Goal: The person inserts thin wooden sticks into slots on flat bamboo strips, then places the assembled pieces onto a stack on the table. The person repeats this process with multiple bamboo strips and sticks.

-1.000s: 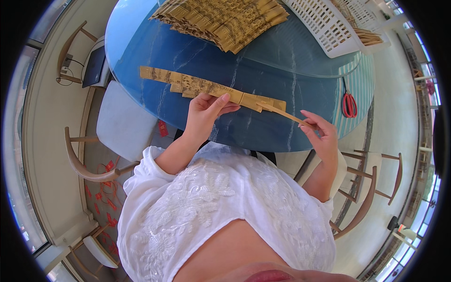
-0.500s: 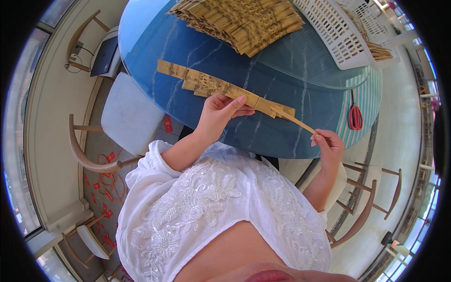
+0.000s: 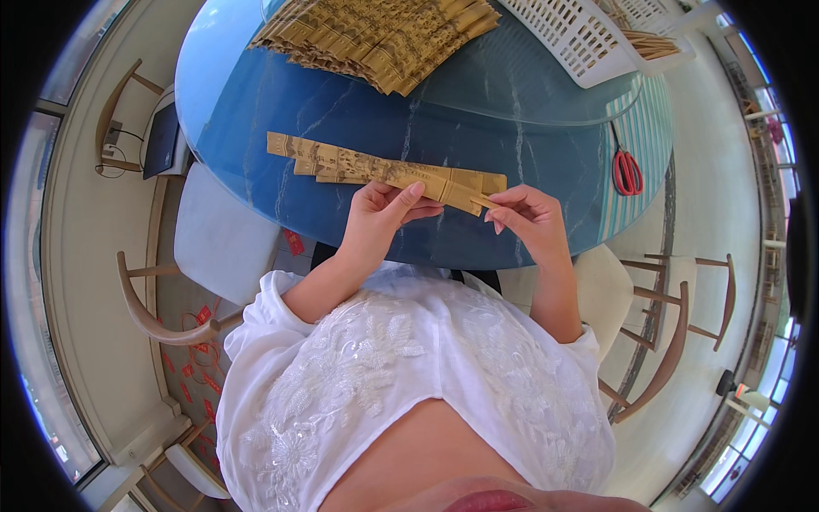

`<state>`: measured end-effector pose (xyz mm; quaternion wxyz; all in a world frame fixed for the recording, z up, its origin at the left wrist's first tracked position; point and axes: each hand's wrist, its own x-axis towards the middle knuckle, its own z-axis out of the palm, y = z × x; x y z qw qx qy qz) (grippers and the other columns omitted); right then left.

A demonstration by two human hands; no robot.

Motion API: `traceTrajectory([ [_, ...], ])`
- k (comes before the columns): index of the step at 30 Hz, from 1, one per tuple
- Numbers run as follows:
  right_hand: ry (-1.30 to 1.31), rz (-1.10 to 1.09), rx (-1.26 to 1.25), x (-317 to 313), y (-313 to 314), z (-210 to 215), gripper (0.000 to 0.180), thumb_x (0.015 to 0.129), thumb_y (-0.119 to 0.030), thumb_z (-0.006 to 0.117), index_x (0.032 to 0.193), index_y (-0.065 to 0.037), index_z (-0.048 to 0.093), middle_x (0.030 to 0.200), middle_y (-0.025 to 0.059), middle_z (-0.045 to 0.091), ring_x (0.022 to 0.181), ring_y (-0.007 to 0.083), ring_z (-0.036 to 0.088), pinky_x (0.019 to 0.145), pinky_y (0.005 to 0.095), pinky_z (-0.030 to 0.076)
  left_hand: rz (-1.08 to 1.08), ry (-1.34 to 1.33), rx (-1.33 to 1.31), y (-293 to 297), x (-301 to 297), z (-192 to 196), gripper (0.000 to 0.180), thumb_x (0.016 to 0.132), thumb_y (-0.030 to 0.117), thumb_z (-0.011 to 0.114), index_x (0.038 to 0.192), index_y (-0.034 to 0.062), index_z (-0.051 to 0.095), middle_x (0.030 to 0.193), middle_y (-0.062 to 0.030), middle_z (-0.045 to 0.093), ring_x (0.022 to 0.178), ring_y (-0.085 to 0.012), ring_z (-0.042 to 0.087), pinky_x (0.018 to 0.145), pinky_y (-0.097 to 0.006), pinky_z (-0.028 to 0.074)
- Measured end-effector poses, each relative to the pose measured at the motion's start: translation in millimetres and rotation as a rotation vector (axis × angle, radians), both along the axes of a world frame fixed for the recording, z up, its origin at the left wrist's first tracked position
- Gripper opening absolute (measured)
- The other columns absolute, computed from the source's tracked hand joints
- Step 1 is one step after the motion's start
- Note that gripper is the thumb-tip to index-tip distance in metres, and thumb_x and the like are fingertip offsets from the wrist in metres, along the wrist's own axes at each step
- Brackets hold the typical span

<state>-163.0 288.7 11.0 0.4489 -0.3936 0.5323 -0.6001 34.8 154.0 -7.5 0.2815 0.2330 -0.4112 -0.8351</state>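
Head view: the left hand [image 3: 381, 213] grips a strip of bamboo slats [image 3: 375, 169], thumb on top and fingers curled beneath, near the strip's right part. The right hand [image 3: 529, 218] pinches the strip's right end between thumb and fingertips. The strip lies across the near edge of the blue worktop [image 3: 529, 128]. A pile of slats [image 3: 384, 34] lies farther back, a white basket [image 3: 580, 34] beside it, red scissors [image 3: 627, 171] well to the right.
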Motion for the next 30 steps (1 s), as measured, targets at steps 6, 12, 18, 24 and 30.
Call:
traceTrajectory([
  [6, -0.285, 0.085, -0.118, 0.6, -5.5, -8.8, 0.023, 0.087, -0.004, 0.064, 0.109, 0.004, 0.063, 0.093, 0.0111, 0.066, 0.077, 0.0129, 0.06, 0.072, 0.0246, 0.049, 0.024, 0.024, 0.014, -3.6, -1.6, 1.4, 0.019, 0.095, 0.014, 0.055, 0.104, -0.0019, 0.059, 0.101, -0.0163, 0.067, 0.091, -0.0245, 0.068, 0.083, -0.038, 0.057],
  [12, -0.292, 0.11, -0.115, 1.7, -2.7, -22.2, 0.033, 0.089, -0.012, 0.063, 0.118, 0.004, 0.06, 0.102, 0.0117, 0.066, 0.087, 0.0169, 0.063, 0.082, 0.0284, 0.05, -0.012, 0.033, 0.075, -2.6, -1.9, -1.4, 0.019, 0.095, 0.015, 0.056, 0.103, -0.0016, 0.059, 0.101, -0.0159, 0.067, 0.09, -0.0235, 0.068, 0.082, -0.037, 0.057],
  [18, -0.379, 0.122, -0.146, 7.6, -4.0, -21.2, 0.035, 0.09, -0.016, 0.063, 0.119, 0.005, 0.06, 0.108, 0.0121, 0.064, 0.096, 0.0175, 0.062, 0.085, 0.0288, 0.049, -0.05, 0.053, 0.099, -2.4, -2.4, -5.1, 0.019, 0.095, 0.015, 0.056, 0.105, -0.0012, 0.06, 0.101, -0.0162, 0.067, 0.09, -0.0233, 0.068, 0.081, -0.036, 0.057],
  [24, -0.224, 0.089, -0.067, 7.0, -5.8, -29.6, 0.028, 0.089, -0.012, 0.064, 0.112, 0.005, 0.064, 0.105, 0.0113, 0.064, 0.092, 0.0153, 0.061, 0.081, 0.0256, 0.048, -0.055, 0.022, 0.038, 4.6, -4.8, -1.8, 0.02, 0.095, 0.013, 0.055, 0.106, -0.0023, 0.059, 0.102, -0.0166, 0.066, 0.091, -0.0243, 0.068, 0.081, -0.037, 0.058],
  [30, -0.247, -0.002, -0.037, 12.4, -4.6, -25.0, 0.023, 0.088, -0.008, 0.064, 0.107, 0.005, 0.066, 0.098, 0.0107, 0.065, 0.086, 0.0146, 0.062, 0.079, 0.0249, 0.048, -0.052, 0.016, 0.049, 5.4, -6.3, -5.2, 0.019, 0.095, 0.013, 0.055, 0.106, -0.0025, 0.059, 0.102, -0.0162, 0.066, 0.092, -0.0242, 0.068, 0.081, -0.037, 0.058],
])
